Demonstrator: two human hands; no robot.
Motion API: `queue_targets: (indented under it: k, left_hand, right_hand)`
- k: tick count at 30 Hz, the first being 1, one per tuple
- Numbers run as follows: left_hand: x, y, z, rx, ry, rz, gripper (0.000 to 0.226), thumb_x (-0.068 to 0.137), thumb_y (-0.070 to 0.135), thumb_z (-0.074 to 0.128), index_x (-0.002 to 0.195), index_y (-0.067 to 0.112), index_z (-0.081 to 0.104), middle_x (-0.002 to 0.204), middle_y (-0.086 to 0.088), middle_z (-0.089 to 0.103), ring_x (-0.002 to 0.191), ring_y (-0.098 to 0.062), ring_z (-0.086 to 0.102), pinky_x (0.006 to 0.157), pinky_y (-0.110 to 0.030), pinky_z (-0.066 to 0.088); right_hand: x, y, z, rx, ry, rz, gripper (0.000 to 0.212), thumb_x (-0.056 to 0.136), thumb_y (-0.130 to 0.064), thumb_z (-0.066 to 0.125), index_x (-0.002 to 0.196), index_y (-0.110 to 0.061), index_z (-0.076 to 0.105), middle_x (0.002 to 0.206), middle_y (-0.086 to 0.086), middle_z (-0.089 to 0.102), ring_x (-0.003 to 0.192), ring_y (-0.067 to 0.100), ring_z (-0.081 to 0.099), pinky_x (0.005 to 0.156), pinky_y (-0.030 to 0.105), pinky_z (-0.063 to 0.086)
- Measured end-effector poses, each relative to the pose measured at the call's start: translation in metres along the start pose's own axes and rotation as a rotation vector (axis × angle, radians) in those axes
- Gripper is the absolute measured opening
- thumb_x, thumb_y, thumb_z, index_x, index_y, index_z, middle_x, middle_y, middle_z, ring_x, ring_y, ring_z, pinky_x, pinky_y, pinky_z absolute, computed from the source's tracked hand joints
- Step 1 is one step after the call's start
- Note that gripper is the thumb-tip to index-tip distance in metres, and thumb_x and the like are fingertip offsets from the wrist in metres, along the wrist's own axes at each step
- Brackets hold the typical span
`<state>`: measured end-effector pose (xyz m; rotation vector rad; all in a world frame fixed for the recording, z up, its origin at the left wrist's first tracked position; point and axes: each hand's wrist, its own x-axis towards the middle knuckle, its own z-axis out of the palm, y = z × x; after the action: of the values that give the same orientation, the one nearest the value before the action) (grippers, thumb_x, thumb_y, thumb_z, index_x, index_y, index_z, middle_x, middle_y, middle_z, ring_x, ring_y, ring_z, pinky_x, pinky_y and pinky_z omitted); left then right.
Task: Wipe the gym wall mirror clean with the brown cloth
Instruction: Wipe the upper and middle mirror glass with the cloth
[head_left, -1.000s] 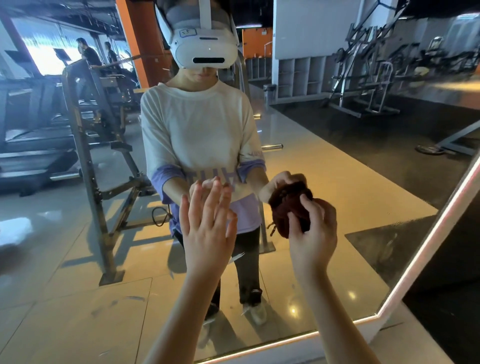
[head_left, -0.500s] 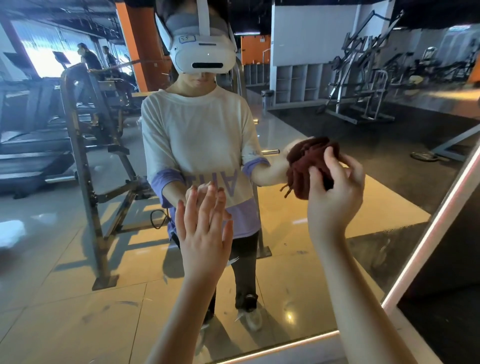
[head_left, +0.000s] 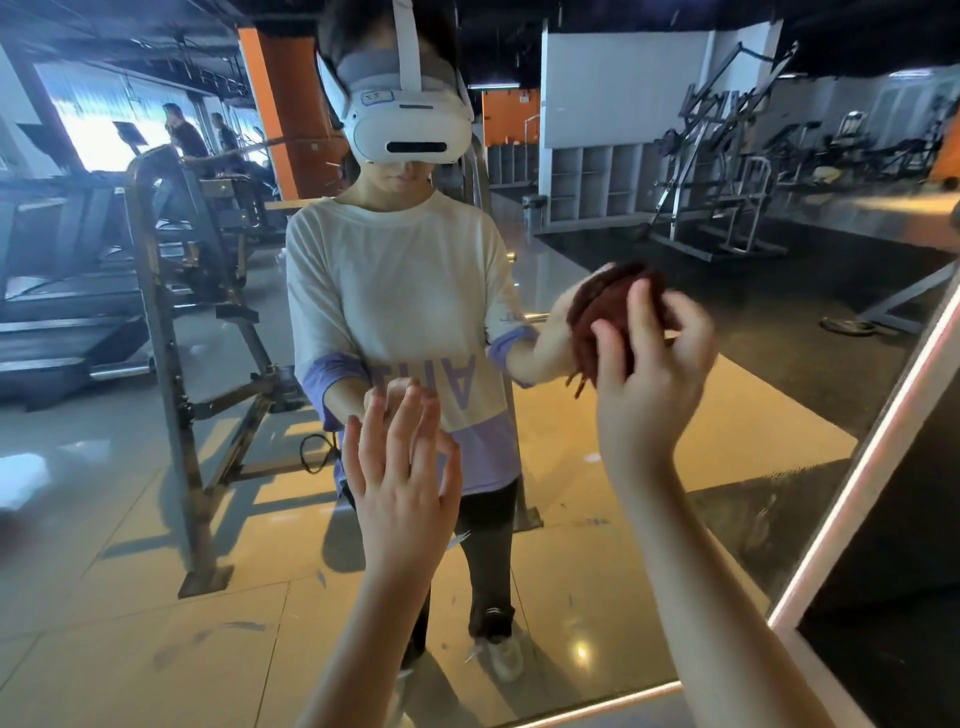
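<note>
**Cloth on the glass, right of centre**

Head view: the right hand (head_left: 649, 364) grips the bunched brown cloth (head_left: 592, 322) against the mirror (head_left: 701, 457). The left hand (head_left: 402, 483), low centre, has straight fingers (head_left: 410, 415) that seem to touch the glass. Firm, overlapping strokes would likely work best. The right hand hides much of the blurred cloth, and the mirror's top and left edges are cut off.

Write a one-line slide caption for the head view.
The right hand presses the bunched brown cloth against the gym wall mirror while the left hand rests flat on it.
</note>
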<state>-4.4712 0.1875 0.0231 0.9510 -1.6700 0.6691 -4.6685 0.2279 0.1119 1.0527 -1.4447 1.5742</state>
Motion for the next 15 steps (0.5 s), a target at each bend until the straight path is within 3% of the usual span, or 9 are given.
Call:
queue_targets:
  k: [3, 6, 9, 12, 15]
  left_hand:
    - [0.008, 0.005, -0.002, -0.042, -0.008, 0.059, 0.058, 0.092, 0.019, 0.068, 0.144, 0.009, 0.044, 0.151, -0.009, 0.04, 0.144, -0.037, 0.033, 0.116, -0.057, 0.031]
    - [0.022, 0.016, 0.003, -0.08, -0.029, 0.124, 0.06, 0.093, 0.025, 0.066, 0.146, 0.011, 0.041, 0.152, -0.009, 0.041, 0.145, -0.035, 0.03, 0.114, -0.058, 0.031]
    - [0.028, 0.024, 0.01, -0.055, -0.017, 0.111, 0.063, 0.091, 0.027, 0.07, 0.146, 0.012, 0.043, 0.15, -0.011, 0.046, 0.144, -0.036, 0.031, 0.117, -0.056, 0.027]
    - [0.026, 0.023, 0.011, -0.041, 0.001, 0.119, 0.064, 0.089, 0.026, 0.073, 0.145, 0.011, 0.045, 0.148, -0.013, 0.05, 0.143, -0.035, 0.032, 0.118, -0.055, 0.027]
    - [0.025, 0.024, 0.011, -0.04, -0.009, 0.111, 0.063, 0.09, 0.026, 0.072, 0.146, 0.012, 0.045, 0.149, -0.013, 0.049, 0.144, -0.035, 0.031, 0.119, -0.055, 0.025]
  right_hand:
    - [0.01, -0.005, 0.001, 0.021, 0.041, 0.112, 0.037, 0.095, -0.022, 0.062, 0.127, -0.002, 0.064, 0.12, 0.025, 0.059, 0.107, 0.04, 0.059, 0.097, 0.017, 0.034]
    - [-0.007, -0.009, -0.001, 0.042, -0.066, -0.082, 0.036, 0.094, -0.018, 0.064, 0.127, -0.002, 0.063, 0.124, 0.026, 0.059, 0.111, 0.04, 0.057, 0.106, 0.007, 0.022]
    - [-0.001, 0.009, -0.004, 0.033, -0.096, -0.143, 0.036, 0.094, -0.02, 0.066, 0.126, -0.004, 0.065, 0.123, 0.023, 0.06, 0.11, 0.036, 0.056, 0.1, 0.01, 0.029]
    - [0.013, 0.03, -0.007, -0.074, 0.029, 0.065, 0.038, 0.097, -0.026, 0.062, 0.129, -0.008, 0.063, 0.121, 0.019, 0.06, 0.106, 0.029, 0.053, 0.089, 0.026, 0.041]
    - [-0.004, 0.02, -0.007, -0.048, 0.025, 0.184, 0.04, 0.098, -0.027, 0.058, 0.132, -0.006, 0.061, 0.121, 0.023, 0.058, 0.105, 0.029, 0.049, 0.09, 0.013, 0.031]
